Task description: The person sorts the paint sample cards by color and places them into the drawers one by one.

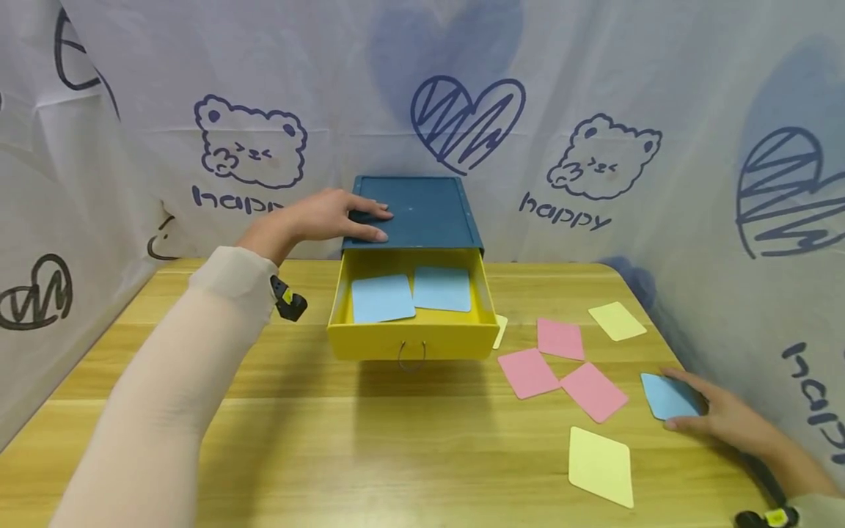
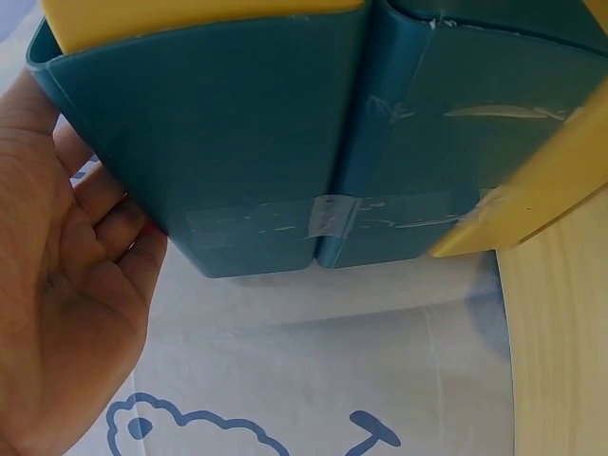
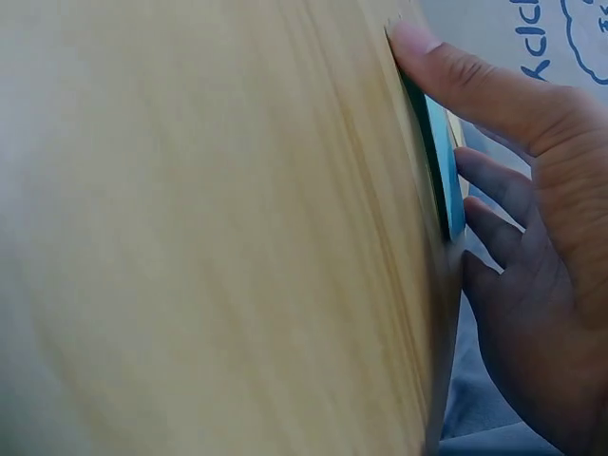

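White cloth (image 1: 370, 139) printed with hearts, bear heads and the word "happy" hangs behind and along both sides of a wood-grain surface (image 1: 422, 455). At the back stands a teal drawer unit (image 1: 425, 209); the left wrist view shows two teal casings (image 2: 218, 142) joined by clear tape (image 2: 332, 217). A pale sleeve (image 1: 152, 381) covers the left arm, which extends over the left part of the surface. The unit's yellow drawer (image 1: 370, 343) is pulled out toward the person.

On the unit's top, at its left side, rests the left hand (image 1: 317, 216), fingers relaxed and apart, clasping nothing. Near the surface's right edge, the right hand (image 1: 733, 422) holds a light-blue card (image 1: 670, 396) by opposite edges, between thumb and fingers; whether the card is lifted I cannot tell.

Two blue cards (image 1: 383, 298) lie side by side inside the drawer. Between drawer and right hand are three pink cards (image 1: 528, 372). Two yellow cards (image 1: 601, 467) lie apart, one farther back, one nearer; another yellow card (image 1: 501, 330) is partly hidden by the drawer, whose front bears a thin loop handle (image 1: 412, 369).
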`<state>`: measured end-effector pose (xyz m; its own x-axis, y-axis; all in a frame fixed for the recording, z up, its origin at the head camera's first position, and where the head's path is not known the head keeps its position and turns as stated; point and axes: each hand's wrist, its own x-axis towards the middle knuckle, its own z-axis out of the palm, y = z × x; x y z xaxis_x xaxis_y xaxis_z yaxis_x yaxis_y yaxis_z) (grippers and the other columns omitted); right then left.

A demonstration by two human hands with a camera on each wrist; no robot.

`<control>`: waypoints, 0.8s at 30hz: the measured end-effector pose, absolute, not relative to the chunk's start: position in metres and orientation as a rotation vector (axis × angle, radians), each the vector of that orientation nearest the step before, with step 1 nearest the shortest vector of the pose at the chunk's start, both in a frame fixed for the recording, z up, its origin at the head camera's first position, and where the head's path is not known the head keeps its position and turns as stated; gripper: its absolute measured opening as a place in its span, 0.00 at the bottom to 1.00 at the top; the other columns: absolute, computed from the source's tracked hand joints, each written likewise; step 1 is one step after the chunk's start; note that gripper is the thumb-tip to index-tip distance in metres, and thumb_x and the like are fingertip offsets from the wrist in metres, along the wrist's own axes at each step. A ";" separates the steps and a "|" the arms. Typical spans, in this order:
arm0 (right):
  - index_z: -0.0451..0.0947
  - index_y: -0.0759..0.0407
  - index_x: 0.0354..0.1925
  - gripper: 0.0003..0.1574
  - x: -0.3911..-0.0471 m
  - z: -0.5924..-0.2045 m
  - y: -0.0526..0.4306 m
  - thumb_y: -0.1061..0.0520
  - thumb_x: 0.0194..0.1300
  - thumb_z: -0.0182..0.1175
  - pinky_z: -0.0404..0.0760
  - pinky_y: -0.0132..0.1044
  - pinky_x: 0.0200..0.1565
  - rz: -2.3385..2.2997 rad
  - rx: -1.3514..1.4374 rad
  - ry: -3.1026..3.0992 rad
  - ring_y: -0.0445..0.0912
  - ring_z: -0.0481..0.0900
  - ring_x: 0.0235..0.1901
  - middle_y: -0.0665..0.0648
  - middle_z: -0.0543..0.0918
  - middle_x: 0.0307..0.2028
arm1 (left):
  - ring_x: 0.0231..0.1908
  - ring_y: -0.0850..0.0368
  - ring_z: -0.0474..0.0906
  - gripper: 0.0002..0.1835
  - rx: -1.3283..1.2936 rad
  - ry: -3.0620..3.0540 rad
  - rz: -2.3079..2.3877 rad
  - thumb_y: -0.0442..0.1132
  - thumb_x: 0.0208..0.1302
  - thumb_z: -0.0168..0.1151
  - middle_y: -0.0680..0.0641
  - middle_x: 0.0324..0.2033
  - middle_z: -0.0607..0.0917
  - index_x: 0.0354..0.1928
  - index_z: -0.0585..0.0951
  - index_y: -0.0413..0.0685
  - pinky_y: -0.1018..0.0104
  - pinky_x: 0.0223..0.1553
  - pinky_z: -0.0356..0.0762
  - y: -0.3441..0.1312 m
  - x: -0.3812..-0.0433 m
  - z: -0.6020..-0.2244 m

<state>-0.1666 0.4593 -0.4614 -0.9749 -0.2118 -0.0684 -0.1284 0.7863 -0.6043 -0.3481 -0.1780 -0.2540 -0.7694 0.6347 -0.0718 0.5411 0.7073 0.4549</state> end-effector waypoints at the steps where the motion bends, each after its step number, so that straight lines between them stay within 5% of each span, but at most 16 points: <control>1: 0.56 0.62 0.74 0.58 -0.166 -0.461 0.459 0.51 0.53 0.75 0.55 0.73 0.58 -0.945 -0.268 2.854 0.77 0.54 0.63 0.80 0.57 0.67 | 0.73 0.50 0.52 0.36 0.943 2.693 0.612 0.66 0.61 0.61 0.57 0.71 0.64 0.69 0.72 0.62 0.46 0.69 0.56 -0.178 -0.348 -0.254; 6: 0.58 0.64 0.73 0.55 -0.163 -0.458 0.455 0.52 0.55 0.73 0.52 0.68 0.62 -0.995 -0.259 2.853 0.74 0.54 0.63 0.79 0.58 0.67 | 0.73 0.50 0.52 0.35 0.953 2.690 0.617 0.64 0.62 0.61 0.56 0.71 0.65 0.69 0.72 0.60 0.46 0.69 0.55 -0.177 -0.349 -0.253; 8: 0.58 0.67 0.72 0.54 -0.164 -0.456 0.454 0.53 0.56 0.73 0.48 0.74 0.60 -1.027 -0.275 2.838 0.75 0.52 0.64 0.79 0.58 0.67 | 0.73 0.49 0.51 0.35 0.953 2.688 0.623 0.64 0.62 0.61 0.55 0.71 0.64 0.69 0.72 0.60 0.45 0.69 0.54 -0.177 -0.349 -0.252; 18: 0.57 0.69 0.71 0.56 -0.165 -0.453 0.452 0.54 0.53 0.75 0.57 0.73 0.55 -1.003 -0.266 2.823 0.75 0.56 0.60 0.81 0.57 0.66 | 0.73 0.49 0.52 0.35 0.958 2.678 0.637 0.62 0.63 0.61 0.54 0.71 0.64 0.69 0.71 0.59 0.46 0.69 0.55 -0.178 -0.348 -0.253; 24: 0.62 0.70 0.68 0.51 -0.165 -0.452 0.451 0.55 0.52 0.74 0.53 0.77 0.54 -1.032 -0.274 2.819 0.76 0.54 0.61 0.82 0.58 0.64 | 0.73 0.49 0.51 0.35 0.963 2.678 0.643 0.63 0.63 0.61 0.54 0.72 0.64 0.69 0.71 0.59 0.46 0.69 0.55 -0.179 -0.348 -0.253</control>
<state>-0.1647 0.4512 -0.4517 -0.9755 -0.2124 -0.0567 -0.1256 0.7503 -0.6490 -0.3480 -0.1793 -0.2534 -0.7600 0.6471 -0.0601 0.5494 0.6892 0.4725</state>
